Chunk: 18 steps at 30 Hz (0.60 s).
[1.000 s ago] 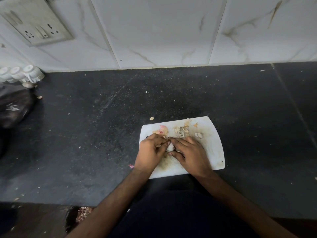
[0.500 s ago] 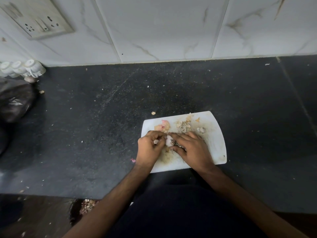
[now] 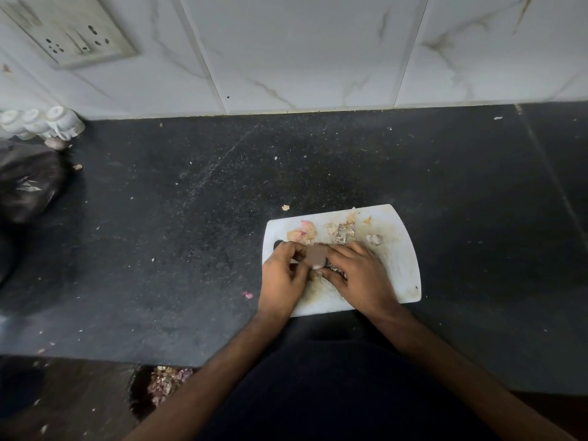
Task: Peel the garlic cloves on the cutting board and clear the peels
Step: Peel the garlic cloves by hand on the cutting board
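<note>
A white cutting board (image 3: 401, 268) lies on the dark counter, stained in its middle. Both hands meet over its left part. My left hand (image 3: 281, 278) and my right hand (image 3: 358, 276) pinch one pale garlic clove (image 3: 316, 265) between their fingertips. Loose peels (image 3: 302, 232) and a darker heap of scraps (image 3: 342, 233) lie along the board's far edge. Another small clove (image 3: 374, 238) sits alone at the board's far right. What lies under the hands is hidden.
The black counter (image 3: 191, 218) is dotted with crumbs, a peel scrap (image 3: 285, 207) beyond the board and a pink bit (image 3: 247, 294) to its left. A dark plastic bag (image 3: 27, 183) and white containers (image 3: 47, 122) stand far left. Peels (image 3: 167, 381) lie below the counter's edge.
The hands stay on the same clove over the board; the fingers have shifted slightly around it. The view has tilted a little, so the board sits higher in the frame.
</note>
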Each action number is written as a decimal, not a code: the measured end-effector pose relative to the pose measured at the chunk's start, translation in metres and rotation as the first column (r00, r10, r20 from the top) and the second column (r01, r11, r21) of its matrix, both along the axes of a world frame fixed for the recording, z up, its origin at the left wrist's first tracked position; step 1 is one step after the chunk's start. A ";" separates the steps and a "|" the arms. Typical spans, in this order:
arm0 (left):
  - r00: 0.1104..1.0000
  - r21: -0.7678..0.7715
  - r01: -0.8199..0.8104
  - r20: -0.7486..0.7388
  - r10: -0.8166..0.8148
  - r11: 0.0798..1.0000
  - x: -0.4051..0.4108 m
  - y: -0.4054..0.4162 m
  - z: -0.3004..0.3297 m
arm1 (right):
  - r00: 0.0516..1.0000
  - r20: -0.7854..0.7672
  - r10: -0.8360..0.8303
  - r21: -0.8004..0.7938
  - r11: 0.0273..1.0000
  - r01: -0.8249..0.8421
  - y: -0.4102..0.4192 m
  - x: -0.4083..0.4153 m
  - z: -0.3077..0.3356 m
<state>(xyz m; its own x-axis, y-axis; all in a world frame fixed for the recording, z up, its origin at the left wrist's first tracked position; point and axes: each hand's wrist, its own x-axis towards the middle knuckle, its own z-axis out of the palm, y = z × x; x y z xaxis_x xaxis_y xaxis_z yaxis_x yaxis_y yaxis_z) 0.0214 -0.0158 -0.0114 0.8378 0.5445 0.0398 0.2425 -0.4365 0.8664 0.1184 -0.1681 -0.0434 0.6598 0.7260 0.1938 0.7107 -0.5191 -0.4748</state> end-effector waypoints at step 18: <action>0.972 0.286 0.212 0.035 -0.231 0.935 -0.008 -0.002 -0.005 | 0.998 -0.057 -0.003 0.033 0.999 0.004 -0.002 0.000 -0.001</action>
<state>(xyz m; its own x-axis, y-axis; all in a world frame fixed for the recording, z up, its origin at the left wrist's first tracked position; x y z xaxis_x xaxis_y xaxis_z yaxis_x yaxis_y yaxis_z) 0.0129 -0.0178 -0.0169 0.9261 0.3043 0.2231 0.0575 -0.6982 0.7136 0.1183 -0.1705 -0.0445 0.6730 0.7175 0.1797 0.6801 -0.5049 -0.5316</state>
